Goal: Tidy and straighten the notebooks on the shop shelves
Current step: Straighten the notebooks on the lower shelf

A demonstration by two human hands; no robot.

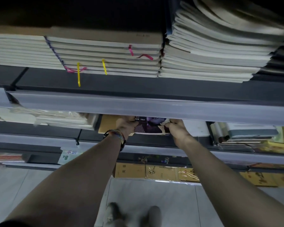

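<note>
A dark purple notebook [150, 126] with "FOR YOU" on its cover lies on the middle shelf, partly hidden under the shelf rail above. My left hand [127, 125], with a coloured wristband, grips its left edge. On its right edge, my right hand [177, 130] holds it with curled fingers. A brown kraft notebook [107, 124] lies under it to the left. Above, on the upper shelf, sit stacks of notebooks with ribbon markers [105, 58] and a leaning stack of white-edged notebooks [211, 51].
The grey price rail [154, 105] of the upper shelf overhangs both hands. Wrapped notebooks [61, 118] lie left on the middle shelf, mixed books [246, 133] right. Yellow-brown boxed items [156, 172] fill the lower shelf. My feet [133, 213] stand on the grey floor.
</note>
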